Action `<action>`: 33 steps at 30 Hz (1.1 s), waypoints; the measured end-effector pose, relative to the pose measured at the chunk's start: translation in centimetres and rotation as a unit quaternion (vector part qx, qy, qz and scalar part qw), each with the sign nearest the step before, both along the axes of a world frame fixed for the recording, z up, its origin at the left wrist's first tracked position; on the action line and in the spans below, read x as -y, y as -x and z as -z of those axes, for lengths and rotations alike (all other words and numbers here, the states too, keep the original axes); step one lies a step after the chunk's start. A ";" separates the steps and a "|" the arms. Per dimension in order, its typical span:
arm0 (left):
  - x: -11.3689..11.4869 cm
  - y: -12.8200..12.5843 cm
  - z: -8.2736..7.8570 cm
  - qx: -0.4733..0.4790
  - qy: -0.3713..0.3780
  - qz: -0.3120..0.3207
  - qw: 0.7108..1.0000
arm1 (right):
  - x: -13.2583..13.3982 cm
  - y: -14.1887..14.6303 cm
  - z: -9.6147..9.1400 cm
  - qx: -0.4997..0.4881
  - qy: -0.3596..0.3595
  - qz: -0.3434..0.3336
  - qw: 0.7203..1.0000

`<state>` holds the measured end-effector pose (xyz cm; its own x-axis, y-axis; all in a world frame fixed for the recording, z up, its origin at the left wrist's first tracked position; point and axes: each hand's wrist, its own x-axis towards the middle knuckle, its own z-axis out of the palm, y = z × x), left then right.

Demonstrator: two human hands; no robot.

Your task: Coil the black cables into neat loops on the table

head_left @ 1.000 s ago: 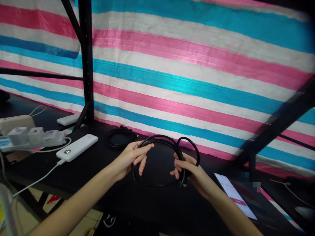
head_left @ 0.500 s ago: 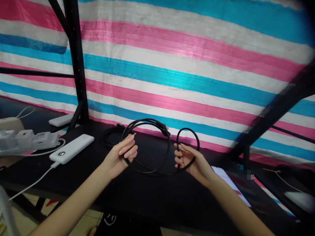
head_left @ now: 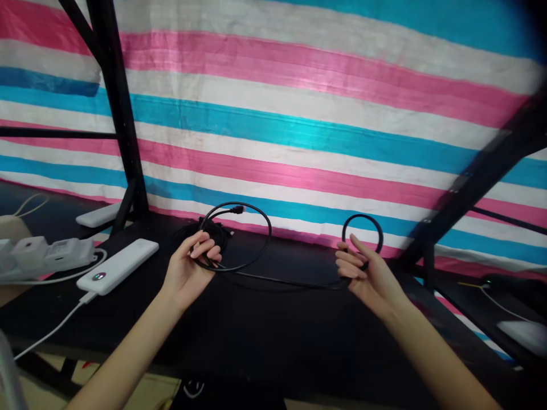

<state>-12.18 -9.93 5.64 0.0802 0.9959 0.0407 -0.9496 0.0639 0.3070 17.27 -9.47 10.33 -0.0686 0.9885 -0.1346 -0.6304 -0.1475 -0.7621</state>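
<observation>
A thin black cable [head_left: 273,280] stretches between my two hands above a black table [head_left: 265,336]. My left hand [head_left: 190,272] is closed on a large loop of it, and the cable's plug end [head_left: 237,209] sticks up at the top of that loop. My right hand [head_left: 367,273] grips a smaller loop [head_left: 362,219] further right, fingers curled round the cable. A second coiled black cable [head_left: 213,230] lies on the table just behind my left hand.
A white power bank [head_left: 117,266] with a white lead lies at the left, beside a power strip with chargers [head_left: 47,253]. Black shelf posts [head_left: 115,108] stand at left and right. A striped pink, blue and white tarp [head_left: 299,114] hangs behind.
My hands have moved apart, and the coil has been pulled open into a long strand with one loop in each hand. The phone at the right has left the view.
</observation>
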 end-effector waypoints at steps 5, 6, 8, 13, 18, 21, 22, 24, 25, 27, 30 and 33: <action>-0.7 1.0 0.8 -0.042 0.036 -0.049 0.997 | 0.5 -1.5 -2.9 0.074 -0.079 0.054 0.993; -1.0 1.3 0.9 -0.041 0.042 -0.063 0.996 | 0.6 -1.9 -3.5 0.087 -0.085 0.064 0.991; -1.5 2.0 1.1 -0.049 0.062 -0.103 0.992 | 0.4 -2.7 -4.6 0.108 -0.091 0.084 0.986; -2.7 2.3 2.0 -0.153 0.155 -0.159 0.963 | -0.1 -3.8 -5.9 0.139 -0.082 0.118 0.980; -3.4 1.0 3.3 -0.340 0.163 -0.250 0.892 | -0.1 -3.6 -7.7 0.207 -0.153 0.172 0.951; -4.1 0.5 4.0 -0.424 0.123 -0.317 0.839 | -0.5 -2.8 -10.5 0.298 -0.211 0.201 0.909; -4.5 0.4 4.1 -0.444 0.107 -0.342 0.821 | -0.8 -2.3 -11.7 0.336 -0.228 0.203 0.891; -5.3 0.4 4.2 -0.472 0.070 -0.400 0.783 | -1.5 -1.5 -14.2 0.414 -0.266 0.209 0.845; -5.7 0.6 4.1 -0.472 0.058 -0.422 0.772 | -1.9 -1.1 -15.4 0.452 -0.281 0.216 0.818; -6.4 1.2 3.9 -0.443 0.068 -0.434 0.782 | -2.9 -0.6 -17.3 0.540 -0.307 0.258 0.740; -7.1 2.6 3.5 -0.393 0.114 -0.403 0.818 | -4.4 -0.7 -18.6 0.632 -0.296 0.301 0.650; -6.9 3.6 3.4 -0.416 0.118 -0.388 0.814 | -5.5 -1.2 -19.2 0.633 -0.282 0.311 0.650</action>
<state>-15.76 -3.01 2.24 -0.6737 0.7330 0.0941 -0.2029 -0.3058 0.9302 18.44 -3.94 29.57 0.1807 0.6886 0.7023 0.7518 0.3637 -0.5500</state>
